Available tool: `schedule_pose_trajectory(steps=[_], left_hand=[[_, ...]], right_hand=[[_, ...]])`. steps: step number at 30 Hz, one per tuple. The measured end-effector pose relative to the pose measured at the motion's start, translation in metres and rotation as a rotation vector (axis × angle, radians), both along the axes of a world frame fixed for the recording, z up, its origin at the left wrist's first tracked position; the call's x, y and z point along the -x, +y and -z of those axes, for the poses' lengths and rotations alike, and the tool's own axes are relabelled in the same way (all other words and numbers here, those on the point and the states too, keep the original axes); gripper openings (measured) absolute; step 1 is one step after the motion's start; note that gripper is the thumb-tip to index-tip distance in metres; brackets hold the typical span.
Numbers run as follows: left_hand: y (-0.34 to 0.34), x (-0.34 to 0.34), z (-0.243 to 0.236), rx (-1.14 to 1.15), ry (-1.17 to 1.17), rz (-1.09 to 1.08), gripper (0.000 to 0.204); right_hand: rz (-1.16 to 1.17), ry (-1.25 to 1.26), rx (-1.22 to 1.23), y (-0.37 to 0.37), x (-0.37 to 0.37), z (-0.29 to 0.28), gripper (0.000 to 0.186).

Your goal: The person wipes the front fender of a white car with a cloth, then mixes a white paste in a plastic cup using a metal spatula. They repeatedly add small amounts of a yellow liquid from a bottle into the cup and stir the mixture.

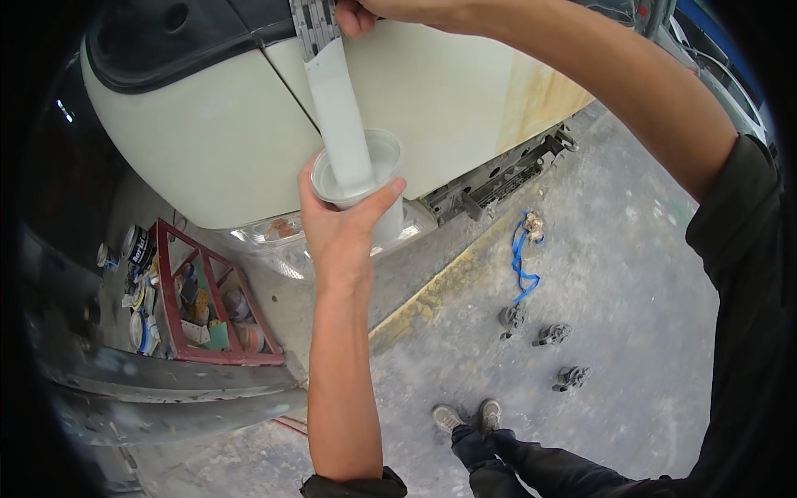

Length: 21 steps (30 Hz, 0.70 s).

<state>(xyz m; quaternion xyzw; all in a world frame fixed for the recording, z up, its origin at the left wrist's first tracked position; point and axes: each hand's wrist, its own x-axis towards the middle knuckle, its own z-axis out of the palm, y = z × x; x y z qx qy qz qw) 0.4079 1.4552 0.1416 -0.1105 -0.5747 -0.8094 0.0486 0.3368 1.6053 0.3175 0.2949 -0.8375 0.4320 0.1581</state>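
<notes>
Hands (340, 236) (369, 10) at cup (387, 158) and stick (339, 120), car (440, 91) behind, red rack (228, 358)

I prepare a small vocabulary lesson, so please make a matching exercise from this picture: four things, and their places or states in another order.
Things
1. Clear round plastic cup
2. Long flat stick, its lower part white
3. Thin blue strap
4. Dark red metal frame

Places or states
A. Curling across the grey floor
B. At the picture's left, with assorted items inside
C. Held in the left hand
D. Lower end inside the cup, upper end by the right hand

Pairs: 1-C, 2-D, 3-A, 4-B
</notes>
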Motion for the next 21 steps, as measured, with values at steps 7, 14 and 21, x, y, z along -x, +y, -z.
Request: schedule_pose_trajectory(steps=[7,14,21], left_hand=[[-0.008,0.004,0.007,-0.007,0.017,0.004,0.082],[-0.008,0.004,0.007,-0.016,0.017,0.001,0.082],[0.008,0.002,0.001,-0.041,0.037,0.058,0.079]], right_hand=[[0.006,0.074,-0.081,-0.011,-0.006,-0.004,0.03],[-0.054,0.099,-0.096,-0.006,-0.004,-0.003,0.032],[-0.045,0.179,-0.134,0.01,-0.013,0.005,0.03]])
